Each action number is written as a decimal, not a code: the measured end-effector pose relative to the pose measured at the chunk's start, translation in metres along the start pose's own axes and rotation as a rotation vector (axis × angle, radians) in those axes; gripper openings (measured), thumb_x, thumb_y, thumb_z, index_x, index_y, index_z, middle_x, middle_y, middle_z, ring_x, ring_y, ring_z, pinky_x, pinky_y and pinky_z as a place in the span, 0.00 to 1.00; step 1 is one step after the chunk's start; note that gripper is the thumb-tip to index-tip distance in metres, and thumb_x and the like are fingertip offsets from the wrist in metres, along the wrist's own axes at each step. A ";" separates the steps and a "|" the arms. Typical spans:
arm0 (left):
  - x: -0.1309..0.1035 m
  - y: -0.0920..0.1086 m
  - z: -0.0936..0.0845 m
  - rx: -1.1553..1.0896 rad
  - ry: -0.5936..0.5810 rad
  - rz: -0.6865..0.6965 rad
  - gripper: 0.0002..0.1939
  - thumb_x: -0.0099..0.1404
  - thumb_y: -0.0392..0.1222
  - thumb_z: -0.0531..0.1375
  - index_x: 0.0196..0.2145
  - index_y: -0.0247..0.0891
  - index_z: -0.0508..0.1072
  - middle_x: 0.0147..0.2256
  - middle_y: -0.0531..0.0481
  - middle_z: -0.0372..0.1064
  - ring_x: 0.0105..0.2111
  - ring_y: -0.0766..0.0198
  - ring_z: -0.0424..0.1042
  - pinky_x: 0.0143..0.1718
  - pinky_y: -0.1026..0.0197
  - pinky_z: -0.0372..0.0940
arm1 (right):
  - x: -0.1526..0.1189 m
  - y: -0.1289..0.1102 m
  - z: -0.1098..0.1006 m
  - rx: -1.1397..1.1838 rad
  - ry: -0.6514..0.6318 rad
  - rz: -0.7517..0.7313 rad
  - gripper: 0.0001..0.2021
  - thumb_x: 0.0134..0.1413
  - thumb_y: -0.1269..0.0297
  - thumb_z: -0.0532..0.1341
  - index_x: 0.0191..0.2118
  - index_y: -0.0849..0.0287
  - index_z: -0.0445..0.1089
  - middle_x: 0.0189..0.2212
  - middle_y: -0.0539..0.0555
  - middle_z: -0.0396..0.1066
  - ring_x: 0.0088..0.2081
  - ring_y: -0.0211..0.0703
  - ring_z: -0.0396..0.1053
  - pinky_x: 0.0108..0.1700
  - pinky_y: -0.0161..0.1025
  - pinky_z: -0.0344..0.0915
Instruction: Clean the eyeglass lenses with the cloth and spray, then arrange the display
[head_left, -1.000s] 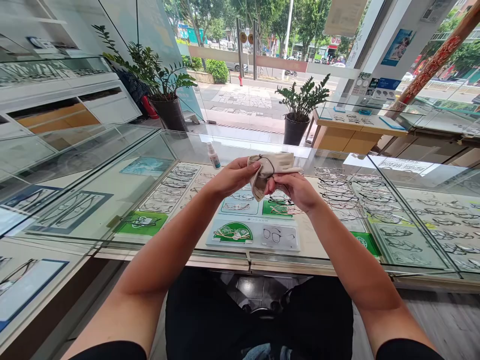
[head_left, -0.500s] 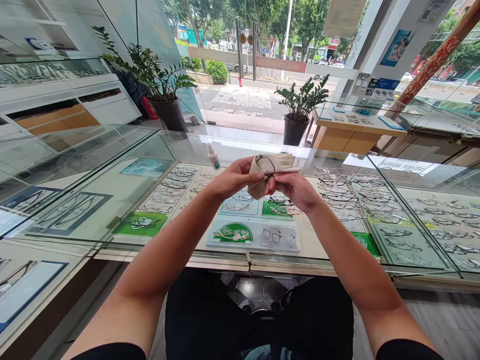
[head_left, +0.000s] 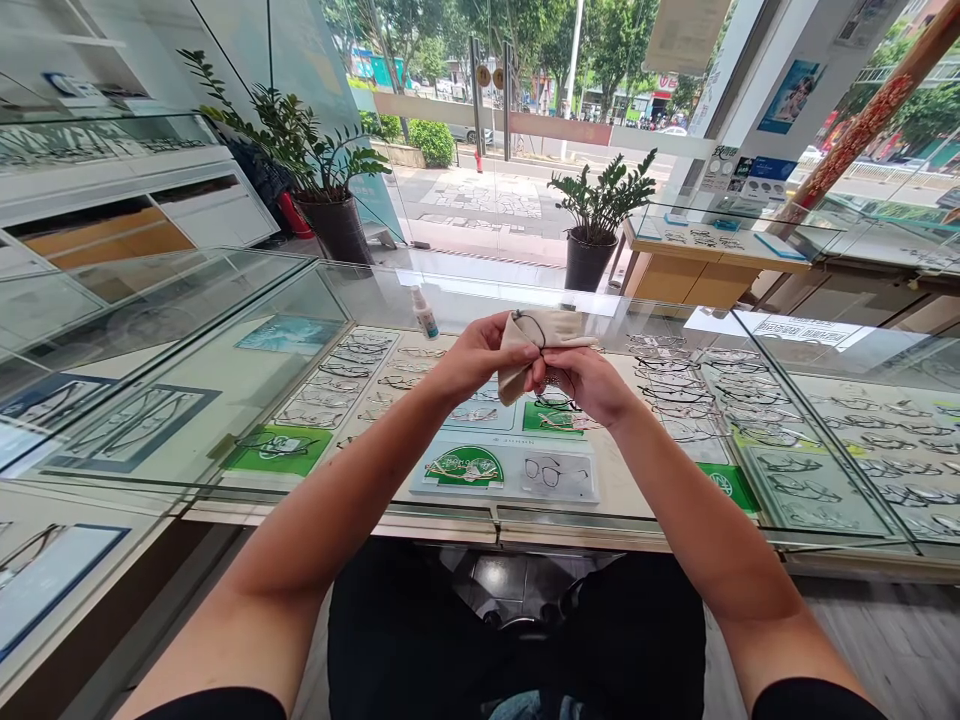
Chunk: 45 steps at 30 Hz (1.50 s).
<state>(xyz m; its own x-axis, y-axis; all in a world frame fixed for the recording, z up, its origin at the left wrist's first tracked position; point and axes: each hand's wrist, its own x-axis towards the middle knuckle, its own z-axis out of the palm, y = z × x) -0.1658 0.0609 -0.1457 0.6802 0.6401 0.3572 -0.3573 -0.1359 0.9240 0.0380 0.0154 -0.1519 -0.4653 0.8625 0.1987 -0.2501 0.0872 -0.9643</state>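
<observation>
A cream cloth pouch [head_left: 559, 328] with a dark cord looped round it is held up above the glass counter. My left hand [head_left: 487, 355] grips its left side, the thumb lying across the fabric. On the right, my right hand [head_left: 589, 380] is closed at the cord, its fingertips meeting those of my left hand. Part of the pouch hangs down below the fingers. A small white spray bottle [head_left: 424, 312] stands on the glass to the left of the hands.
Under the glass of the counter [head_left: 450, 522] lie rows of eyeglasses [head_left: 559, 472] and green display cards [head_left: 279, 449]. Two potted plants [head_left: 591, 255] stand beyond it, before a glass front. Another display case [head_left: 712, 250] is at the back right.
The pouch has turned slightly in my hands, and my fingers have shifted a little at the cord. Both hands still hold it in nearly the same place.
</observation>
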 end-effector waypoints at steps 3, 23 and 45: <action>0.001 0.000 0.003 0.012 0.033 0.009 0.20 0.68 0.52 0.79 0.38 0.38 0.76 0.27 0.47 0.82 0.24 0.59 0.81 0.28 0.60 0.76 | 0.001 0.001 0.000 -0.001 -0.007 0.004 0.14 0.63 0.53 0.68 0.30 0.55 0.80 0.33 0.57 0.82 0.38 0.48 0.72 0.49 0.47 0.75; 0.003 -0.007 0.012 0.073 0.253 0.103 0.31 0.71 0.71 0.72 0.31 0.39 0.77 0.22 0.52 0.74 0.19 0.65 0.71 0.23 0.61 0.68 | -0.001 0.003 0.004 -0.138 0.039 -0.034 0.15 0.65 0.51 0.66 0.32 0.55 0.84 0.36 0.57 0.84 0.42 0.50 0.74 0.53 0.49 0.69; 0.004 -0.012 0.008 0.048 0.279 0.040 0.25 0.59 0.56 0.84 0.37 0.36 0.79 0.26 0.51 0.78 0.26 0.64 0.76 0.30 0.63 0.72 | 0.003 0.004 -0.002 -0.014 0.150 -0.012 0.12 0.53 0.53 0.72 0.29 0.55 0.85 0.33 0.55 0.79 0.40 0.46 0.69 0.48 0.45 0.67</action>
<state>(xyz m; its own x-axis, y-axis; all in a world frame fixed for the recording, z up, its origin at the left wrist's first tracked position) -0.1542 0.0590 -0.1546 0.4612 0.8159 0.3487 -0.3454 -0.1969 0.9176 0.0371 0.0189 -0.1557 -0.3301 0.9261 0.1829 -0.2430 0.1039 -0.9645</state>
